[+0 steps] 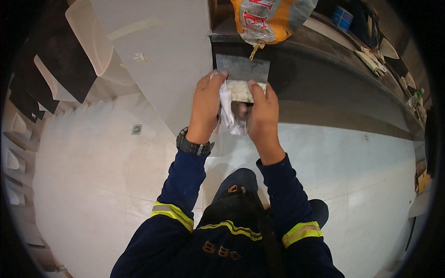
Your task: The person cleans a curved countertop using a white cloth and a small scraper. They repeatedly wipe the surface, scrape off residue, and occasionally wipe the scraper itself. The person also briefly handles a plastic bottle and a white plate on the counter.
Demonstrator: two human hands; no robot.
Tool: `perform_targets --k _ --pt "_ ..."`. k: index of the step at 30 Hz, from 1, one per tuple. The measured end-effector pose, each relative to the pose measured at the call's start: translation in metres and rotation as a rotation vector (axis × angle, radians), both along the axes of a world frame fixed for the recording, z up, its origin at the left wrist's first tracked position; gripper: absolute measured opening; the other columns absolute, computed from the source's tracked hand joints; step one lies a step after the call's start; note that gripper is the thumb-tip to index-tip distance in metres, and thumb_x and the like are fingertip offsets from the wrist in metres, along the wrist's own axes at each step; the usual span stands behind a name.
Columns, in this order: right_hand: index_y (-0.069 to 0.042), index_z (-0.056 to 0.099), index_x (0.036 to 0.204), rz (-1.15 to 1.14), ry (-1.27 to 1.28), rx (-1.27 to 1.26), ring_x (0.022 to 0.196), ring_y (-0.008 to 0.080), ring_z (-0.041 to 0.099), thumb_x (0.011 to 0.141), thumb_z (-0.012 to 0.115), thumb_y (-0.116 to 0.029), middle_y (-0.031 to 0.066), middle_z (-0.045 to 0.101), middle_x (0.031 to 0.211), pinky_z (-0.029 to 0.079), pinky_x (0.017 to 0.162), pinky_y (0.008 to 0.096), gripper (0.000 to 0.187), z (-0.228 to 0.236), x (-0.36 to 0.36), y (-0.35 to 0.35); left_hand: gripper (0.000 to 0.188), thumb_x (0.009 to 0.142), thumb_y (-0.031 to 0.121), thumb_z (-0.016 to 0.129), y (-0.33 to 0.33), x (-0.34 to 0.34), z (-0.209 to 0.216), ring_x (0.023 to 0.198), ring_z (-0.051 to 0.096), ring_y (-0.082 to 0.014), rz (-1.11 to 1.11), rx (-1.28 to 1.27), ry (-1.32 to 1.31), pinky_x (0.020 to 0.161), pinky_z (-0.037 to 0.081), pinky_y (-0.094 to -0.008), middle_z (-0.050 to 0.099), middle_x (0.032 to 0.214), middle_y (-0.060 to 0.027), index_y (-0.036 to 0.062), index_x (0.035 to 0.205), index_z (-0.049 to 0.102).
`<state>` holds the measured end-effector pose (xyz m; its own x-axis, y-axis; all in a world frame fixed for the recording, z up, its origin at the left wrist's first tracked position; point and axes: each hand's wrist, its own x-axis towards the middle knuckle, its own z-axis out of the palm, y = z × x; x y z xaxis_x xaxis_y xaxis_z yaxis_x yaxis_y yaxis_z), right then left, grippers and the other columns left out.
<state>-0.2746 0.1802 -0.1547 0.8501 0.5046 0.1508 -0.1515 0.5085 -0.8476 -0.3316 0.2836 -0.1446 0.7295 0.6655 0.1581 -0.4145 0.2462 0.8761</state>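
Note:
Between my two hands is a wide putty scraper [242, 69], its flat grey metal blade pointing away from me and a pale, worn strip along its near part. My left hand [207, 104] is closed around a crumpled white cloth [226, 109] at the scraper's left side. My right hand [264, 109] grips the scraper's right side, thumb on the pale strip. A dark gap shows below the strip, and part of the fingers is hidden behind the tool.
Ahead stands a dark counter [324, 76], with an orange and grey plastic bag [269, 21] hanging over its edge. A blue can [342, 18] sits farther right. A pale partition [157, 51] rises at left, near white urinals [92, 34]. Light tiles with a drain [136, 129] cover the floor.

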Motion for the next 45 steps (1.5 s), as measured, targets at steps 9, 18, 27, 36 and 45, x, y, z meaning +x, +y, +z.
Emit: perform_targets --k 9,18,27,36,45 --pt "-0.004 0.055 0.103 0.026 -0.024 0.030 0.056 0.0115 0.051 0.099 0.058 -0.018 0.0050 0.061 0.080 0.039 0.049 0.0261 0.015 0.013 0.003 0.003 0.020 0.098 0.023 0.060 0.008 0.002 0.007 0.072 0.059 -0.0118 0.012 0.086 -0.028 0.066 0.049 -0.0293 0.060 0.078 -0.0015 0.0035 0.093 0.062" --pt "-0.005 0.055 0.103 0.028 0.031 0.024 0.051 0.0124 0.049 0.098 0.060 -0.018 0.0059 0.060 0.080 0.040 0.047 0.0288 0.015 0.014 0.006 0.001 0.020 0.098 0.023 0.060 -0.005 -0.003 0.015 0.072 0.057 -0.0110 0.064 0.053 0.007 0.067 0.047 -0.0284 0.061 0.085 -0.0015 0.0045 0.095 0.064" --pt "-0.007 0.055 0.106 0.036 0.024 0.046 0.054 0.0116 0.049 0.098 0.061 -0.019 0.0036 0.059 0.080 0.038 0.048 0.0272 0.016 0.026 0.013 -0.003 0.021 0.098 0.024 0.060 -0.002 0.008 0.019 0.076 0.057 -0.0115 0.031 0.043 -0.022 0.071 0.046 -0.0271 0.061 0.084 -0.0013 0.0043 0.093 0.064" --pt "-0.007 0.057 0.107 0.051 -0.016 0.079 0.060 0.0100 0.051 0.099 0.059 -0.018 0.0026 0.061 0.086 0.038 0.048 0.0254 0.015 0.024 0.023 -0.009 0.023 0.098 0.026 0.064 -0.009 0.015 0.028 0.089 0.062 -0.0143 0.060 0.081 -0.055 0.081 0.050 -0.0324 0.065 0.096 -0.0049 0.0039 0.105 0.066" --pt "-0.007 0.059 0.109 -0.005 0.089 0.123 0.062 0.0078 0.051 0.099 0.058 -0.018 0.0009 0.061 0.087 0.036 0.047 0.0237 0.015 -0.003 0.033 -0.035 0.029 0.096 0.024 0.067 -0.031 0.032 0.002 0.092 0.064 -0.0147 -0.005 0.044 0.070 0.082 0.051 -0.0303 0.067 0.100 -0.0052 0.0009 0.113 0.067"
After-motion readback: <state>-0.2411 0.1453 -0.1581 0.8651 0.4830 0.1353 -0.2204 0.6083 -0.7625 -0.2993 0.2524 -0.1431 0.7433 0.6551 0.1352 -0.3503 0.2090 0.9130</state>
